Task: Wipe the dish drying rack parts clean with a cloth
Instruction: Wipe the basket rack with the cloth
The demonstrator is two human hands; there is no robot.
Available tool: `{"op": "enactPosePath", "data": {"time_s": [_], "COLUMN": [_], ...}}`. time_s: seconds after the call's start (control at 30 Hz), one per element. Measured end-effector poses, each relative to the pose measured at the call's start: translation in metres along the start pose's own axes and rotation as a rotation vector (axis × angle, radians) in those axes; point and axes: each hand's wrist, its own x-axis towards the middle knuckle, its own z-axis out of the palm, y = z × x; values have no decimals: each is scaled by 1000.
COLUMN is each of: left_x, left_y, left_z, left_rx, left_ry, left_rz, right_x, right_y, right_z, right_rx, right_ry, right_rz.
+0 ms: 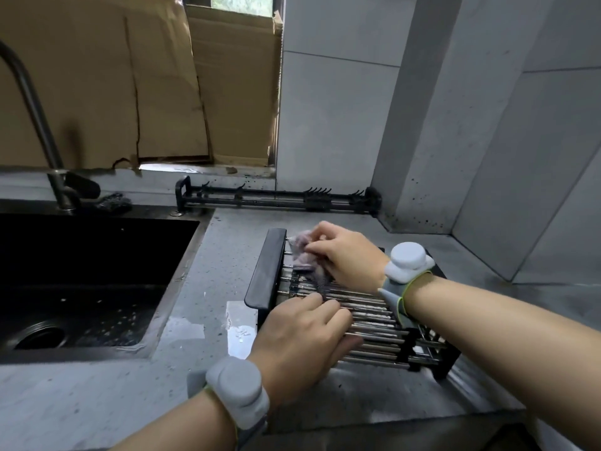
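On grey countertop, black sink

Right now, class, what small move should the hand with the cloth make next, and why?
Probably draw the crumpled purple cloth along the metal rods of the black-framed rack toward the wrist: the right hand grips it at the far-left end bar, while the left hand presses the rods steady.

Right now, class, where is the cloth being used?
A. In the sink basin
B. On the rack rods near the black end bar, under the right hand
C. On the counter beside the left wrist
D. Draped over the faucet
B: the right hand grips the cloth against the rods of the rack close to its black end bar, while the left hand rests on the rods.
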Motion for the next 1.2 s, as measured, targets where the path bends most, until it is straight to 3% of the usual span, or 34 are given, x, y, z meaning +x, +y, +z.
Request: {"op": "enactPosePath", "data": {"time_s": [0.07, 0.13, 0.6, 0.77, 1.0, 1.2], "left_x": [0, 1, 0, 1, 2, 2], "left_y": [1, 1, -1, -1, -1, -1], "left_z": [2, 3, 3, -1, -3, -2], "left_rx": [15, 19, 43, 23, 20, 20], "left_ry": [12, 22, 22, -4, -25, -29], "left_rz": [-1, -6, 32, 38, 22, 30], "right_x": [6, 8, 34, 26, 23, 16], "right_y": [-3, -3, -11, 6, -7, -4], "right_z": [13, 31, 50, 35, 38, 34], "right_rx": [-97, -163, -397, -332, -218, -323], "right_ry": [-81, -172, -434, -412, -320, -418], "right_rz": [-195, -263, -171, -292, -156, -122]}}
